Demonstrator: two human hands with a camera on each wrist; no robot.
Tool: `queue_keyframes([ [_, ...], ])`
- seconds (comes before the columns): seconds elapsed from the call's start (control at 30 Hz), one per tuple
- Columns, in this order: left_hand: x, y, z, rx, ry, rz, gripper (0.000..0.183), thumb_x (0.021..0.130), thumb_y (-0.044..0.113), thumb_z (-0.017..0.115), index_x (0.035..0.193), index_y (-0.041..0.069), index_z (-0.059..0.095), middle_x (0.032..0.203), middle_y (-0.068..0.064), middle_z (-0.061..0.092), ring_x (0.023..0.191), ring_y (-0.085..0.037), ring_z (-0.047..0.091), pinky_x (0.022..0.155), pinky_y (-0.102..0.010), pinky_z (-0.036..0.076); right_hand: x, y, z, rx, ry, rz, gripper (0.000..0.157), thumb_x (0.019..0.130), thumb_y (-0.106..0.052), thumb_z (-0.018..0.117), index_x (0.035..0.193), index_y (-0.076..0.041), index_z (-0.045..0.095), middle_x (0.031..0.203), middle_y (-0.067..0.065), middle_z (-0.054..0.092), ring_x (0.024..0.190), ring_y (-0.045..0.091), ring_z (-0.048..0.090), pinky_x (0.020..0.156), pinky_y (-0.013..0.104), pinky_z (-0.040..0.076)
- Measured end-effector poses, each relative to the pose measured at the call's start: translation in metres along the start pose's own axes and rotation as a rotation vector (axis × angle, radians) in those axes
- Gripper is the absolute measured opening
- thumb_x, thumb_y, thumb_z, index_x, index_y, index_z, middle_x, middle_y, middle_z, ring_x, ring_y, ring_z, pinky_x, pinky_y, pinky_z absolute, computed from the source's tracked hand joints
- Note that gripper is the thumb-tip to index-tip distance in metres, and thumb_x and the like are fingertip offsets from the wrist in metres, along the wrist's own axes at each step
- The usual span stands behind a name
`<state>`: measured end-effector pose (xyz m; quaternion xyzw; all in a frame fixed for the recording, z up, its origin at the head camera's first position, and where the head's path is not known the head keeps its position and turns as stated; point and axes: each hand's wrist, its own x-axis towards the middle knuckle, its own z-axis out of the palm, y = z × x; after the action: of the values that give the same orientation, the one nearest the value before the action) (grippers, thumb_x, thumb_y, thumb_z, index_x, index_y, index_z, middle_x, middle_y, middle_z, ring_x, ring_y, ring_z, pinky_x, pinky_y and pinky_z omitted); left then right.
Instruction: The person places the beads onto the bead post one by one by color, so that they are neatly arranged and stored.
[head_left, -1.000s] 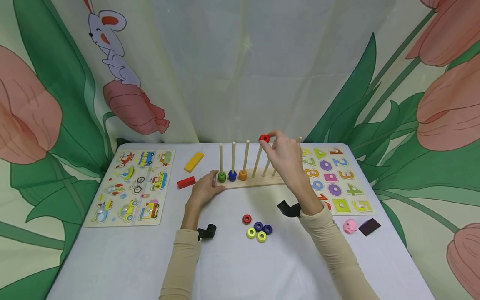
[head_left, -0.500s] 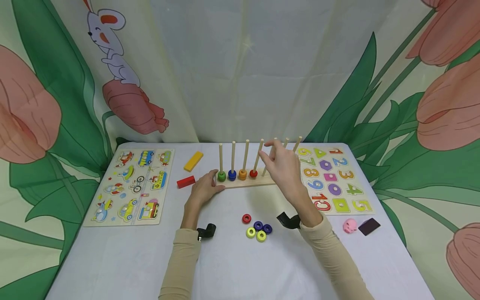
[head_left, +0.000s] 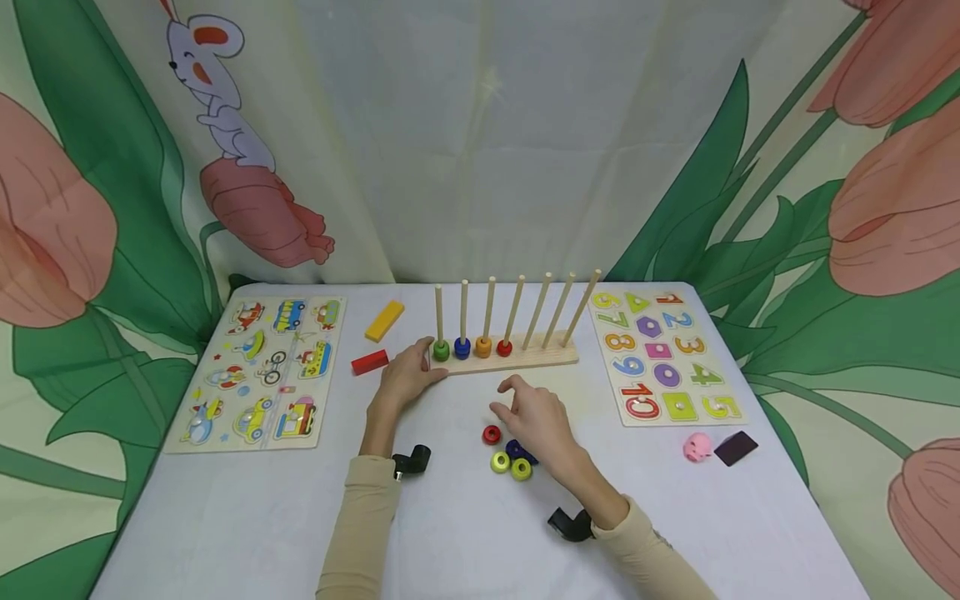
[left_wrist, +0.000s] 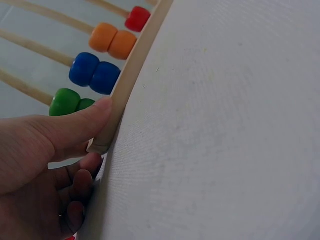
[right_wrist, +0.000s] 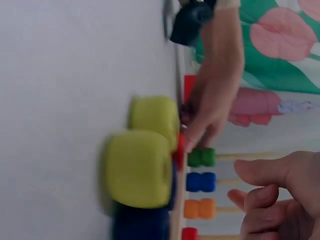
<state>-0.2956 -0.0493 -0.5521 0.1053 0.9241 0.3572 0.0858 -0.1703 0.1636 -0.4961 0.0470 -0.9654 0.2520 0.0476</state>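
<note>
A wooden peg board (head_left: 517, 360) carries several upright pegs. Stacked on its left pegs are green rings (left_wrist: 65, 102), blue rings (left_wrist: 95, 73) and orange rings (left_wrist: 112, 41); the fourth peg bears one red ring (head_left: 505, 347). My left hand (head_left: 405, 377) grips the board's left end, thumb on the front edge in the left wrist view. My right hand (head_left: 542, 423), fingers loosely bent around nothing, hovers over loose rings on the table: a red ring (head_left: 491, 434), blue rings (head_left: 516, 450) partly covered by the hand, and two yellow rings (head_left: 521, 469).
A vehicle puzzle board (head_left: 258, 375) lies at the left, a number puzzle board (head_left: 663, 358) at the right. Near my left hand are a red block (head_left: 370, 362) and a yellow block (head_left: 385, 321). A pink pig figure (head_left: 697, 447) and a dark rectangular piece (head_left: 737, 448) lie front right.
The red ring went from my right hand onto the fourth peg. My right hand then came back toward me, over the loose rings. The left hand stays on the board's end.
</note>
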Motion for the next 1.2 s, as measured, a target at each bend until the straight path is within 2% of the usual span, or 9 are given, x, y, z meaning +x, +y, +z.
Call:
queue_keyframes([
  [0.23, 0.0, 0.001, 0.0, -0.001, 0.0, -0.001, 0.069, 0.083, 0.035, 0.074, 0.141, 0.013, 0.044, 0.077, -0.003, 0.053, 0.067, -0.019, 0.048, 0.059, -0.032, 0.034, -0.018, 0.006, 0.021, -0.026, -0.113, -0.011, 0.027, 0.082, -0.032, 0.073, 0.098, -0.011, 0.065, 0.046, -0.01, 0.039, 0.039, 0.006, 0.037, 0.039, 0.026, 0.031],
  [0.4, 0.001, 0.001, 0.0, -0.002, -0.005, 0.0, 0.07, 0.083, 0.036, 0.073, 0.142, 0.013, 0.043, 0.078, -0.003, 0.053, 0.068, -0.019, 0.049, 0.06, -0.032, 0.034, -0.022, 0.006, 0.027, -0.052, -0.136, -0.024, 0.025, 0.081, -0.029, 0.074, 0.095, -0.009, 0.065, 0.045, -0.011, 0.039, 0.04, 0.005, 0.037, 0.038, 0.026, 0.031],
  [0.53, 0.002, 0.0, 0.001, 0.0, 0.0, 0.0, 0.07, 0.083, 0.037, 0.073, 0.141, 0.013, 0.043, 0.078, -0.003, 0.053, 0.068, -0.019, 0.048, 0.059, -0.032, 0.034, -0.018, 0.002, 0.019, -0.072, -0.109, -0.025, 0.029, 0.081, -0.031, 0.074, 0.098, -0.009, 0.066, 0.044, -0.011, 0.035, 0.038, 0.004, 0.034, 0.037, 0.024, 0.029],
  [0.67, 0.002, 0.0, 0.001, 0.003, 0.0, -0.006, 0.07, 0.083, 0.037, 0.073, 0.141, 0.013, 0.044, 0.077, -0.003, 0.053, 0.066, -0.019, 0.048, 0.059, -0.032, 0.034, -0.004, -0.006, -0.006, -0.081, -0.038, -0.019, 0.033, 0.083, -0.035, 0.074, 0.102, -0.009, 0.066, 0.046, -0.01, 0.038, 0.039, 0.005, 0.036, 0.038, 0.024, 0.029],
  [0.83, 0.0, -0.001, 0.001, -0.003, -0.005, -0.018, 0.07, 0.082, 0.037, 0.074, 0.141, 0.013, 0.044, 0.078, -0.003, 0.054, 0.066, -0.019, 0.049, 0.059, -0.032, 0.034, 0.025, -0.022, -0.055, -0.071, 0.08, -0.015, 0.034, 0.085, -0.036, 0.071, 0.107, -0.01, 0.065, 0.051, -0.006, 0.047, 0.042, 0.01, 0.041, 0.039, 0.026, 0.031],
  [1.0, 0.0, -0.001, 0.0, 0.005, 0.0, -0.025, 0.069, 0.082, 0.037, 0.074, 0.141, 0.014, 0.044, 0.078, -0.003, 0.054, 0.066, -0.019, 0.048, 0.058, -0.032, 0.034, 0.053, -0.035, -0.098, -0.067, 0.185, -0.079, 0.038, 0.088, -0.037, 0.067, 0.111, -0.007, 0.063, 0.053, -0.003, 0.048, 0.041, 0.014, 0.039, 0.039, 0.028, 0.03],
  [1.2, 0.001, 0.0, 0.0, -0.004, 0.0, -0.007, 0.069, 0.082, 0.036, 0.074, 0.141, 0.013, 0.044, 0.077, -0.003, 0.054, 0.066, -0.019, 0.049, 0.058, -0.032, 0.034, 0.074, -0.039, -0.125, -0.071, 0.3, -0.112, 0.04, 0.089, -0.038, 0.066, 0.111, -0.005, 0.063, 0.055, 0.0, 0.049, 0.042, 0.016, 0.04, 0.041, 0.031, 0.031],
])
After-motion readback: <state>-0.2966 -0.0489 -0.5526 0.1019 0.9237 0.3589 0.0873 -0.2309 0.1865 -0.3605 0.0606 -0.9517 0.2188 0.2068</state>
